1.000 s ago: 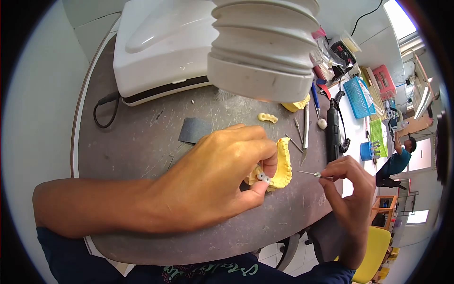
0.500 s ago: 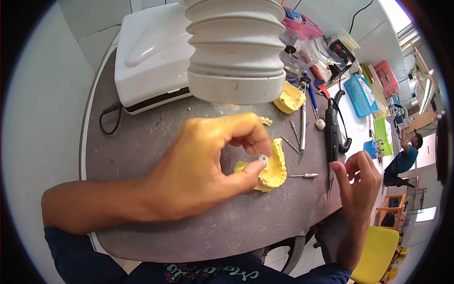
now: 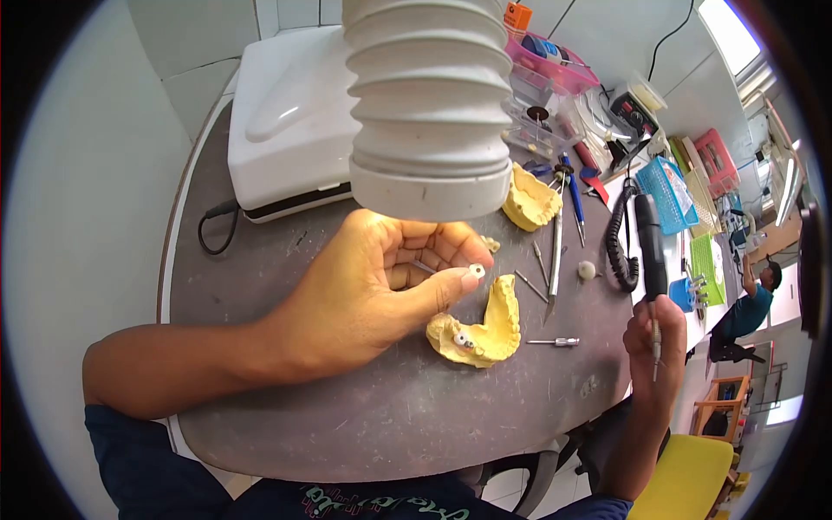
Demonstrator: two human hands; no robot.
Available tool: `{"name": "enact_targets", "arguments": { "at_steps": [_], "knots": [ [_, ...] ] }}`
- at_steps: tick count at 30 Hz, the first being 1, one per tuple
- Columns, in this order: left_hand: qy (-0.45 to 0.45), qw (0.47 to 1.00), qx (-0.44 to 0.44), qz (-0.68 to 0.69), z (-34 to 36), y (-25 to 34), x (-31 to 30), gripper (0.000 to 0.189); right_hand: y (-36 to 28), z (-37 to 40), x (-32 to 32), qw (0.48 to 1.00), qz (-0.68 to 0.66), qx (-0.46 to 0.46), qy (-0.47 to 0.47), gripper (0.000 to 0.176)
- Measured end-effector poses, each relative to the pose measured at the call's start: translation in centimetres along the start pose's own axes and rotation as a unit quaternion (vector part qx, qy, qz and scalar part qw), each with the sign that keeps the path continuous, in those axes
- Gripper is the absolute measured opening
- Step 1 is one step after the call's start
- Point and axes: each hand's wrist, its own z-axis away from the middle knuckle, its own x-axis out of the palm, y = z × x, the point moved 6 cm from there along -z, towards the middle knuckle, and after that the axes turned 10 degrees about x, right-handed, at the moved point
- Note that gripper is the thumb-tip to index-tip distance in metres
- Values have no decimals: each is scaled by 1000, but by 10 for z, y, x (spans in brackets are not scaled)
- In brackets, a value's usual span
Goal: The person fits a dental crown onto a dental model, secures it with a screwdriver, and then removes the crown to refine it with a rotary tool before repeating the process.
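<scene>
My left hand [image 3: 364, 299] pinches a small white dental crown [image 3: 476, 270] with a hole in it between thumb and fingertips. Below it, a yellow plaster dental model [image 3: 501, 334] lies on the bench, with small white and metal pieces [image 3: 463, 340] set in its left part. At the right edge of the bench, my right hand [image 3: 652, 342] is closed around the lower end of a black rotary handpiece [image 3: 649, 247]. Its thin tip points down towards me, apart from the crown. A coiled black cord [image 3: 618, 247] hangs beside the handpiece.
A white ribbed suction hose [image 3: 429, 191] hangs above my left hand. Behind it stands a white box [image 3: 290, 130]. Another plaster model [image 3: 530, 204], a short screwdriver [image 3: 555, 342] and several slim tools lie right of centre. A person [image 3: 741, 299] stands far right.
My right hand has taken hold of the handpiece and lifted it from the bench. My left hand has turned and shifted slightly up with the crown, uncovering more of the plaster model.
</scene>
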Motion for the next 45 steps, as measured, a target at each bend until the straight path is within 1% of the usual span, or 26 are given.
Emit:
{"name": "enact_targets", "arguments": {
  "at_steps": [1,2,3,4,5,6,7,9,11,12,13,15,16,17,19,20,22,23,25,29,32,37,41,45],
  "knots": [
    [3,1000,5,-5,0,0,-1,16,-1,-1,4,976,-214,5,-39,28],
    [-4,1000,-18,13,0,-2,-1,16,-9,-3,17,955,-264,-5,-136,23],
    [-12,999,-42,30,1,-3,-1,17,-16,-6,26,953,-266,-10,-142,23],
    [-20,997,-70,14,1,-2,-1,18,-27,-6,45,938,-279,-23,-202,24],
    [-18,998,-64,7,1,-2,-2,18,-38,-5,66,920,-291,-37,-262,26],
    [-12,997,-77,30,3,-5,-2,17,-45,-9,76,941,-253,-52,-218,30],
    [-7,994,-90,53,4,-9,-2,17,-51,-13,86,959,-180,-84,-201,33],
    [-2,995,-81,49,4,-8,-3,18,-65,-17,112,948,-106,-185,-237,34],
    [10,995,-72,67,3,-6,-5,22,-69,-19,123,940,-34,-207,-270,30],
    [4,992,-111,52,3,-3,-5,24,-66,-20,129,931,-50,-227,-283,22],
    [7,992,-112,51,3,-5,-6,24,-64,-17,132,930,-17,-240,-277,19],
    [17,991,-98,94,3,-7,-5,23,-61,-12,136,934,-6,-214,-287,23],
    [14,991,-99,93,2,-9,-6,24,-63,-7,137,943,-9,-180,-280,27],
    [15,990,-103,93,2,-10,-6,24,-63,-8,136,925,46,-263,-272,28],
    [43,987,-113,109,2,-11,-6,28,-56,-1,137,928,67,-238,-279,25],
    [43,986,-116,109,2,-12,-6,28,-57,-1,136,929,65,-236,-278,25],
    [28,988,-107,105,2,-10,-5,28,-59,2,139,909,132,-268,-290,25],
    [28,988,-109,105,2,-9,-4,28,-58,2,139,910,132,-267,-290,25],
    [38,986,-139,87,2,-7,-4,27,-54,1,140,911,126,-259,-293,24],
    [38,986,-132,93,4,-10,-5,27,-58,2,141,911,122,-263,-294,24],
    [54,986,-133,85,4,-11,-7,28,-54,2,143,914,129,-253,-288,23],
    [35,988,-127,78,3,-12,-8,27,-50,0,144,907,106,-282,-293,22],
    [40,986,-135,84,4,-12,-6,28,-48,0,145,907,112,-285,-287,23],
    [45,989,-128,52,4,-11,-8,29,-50,0,147,897,119,-310,-291,23]
  ]
}}
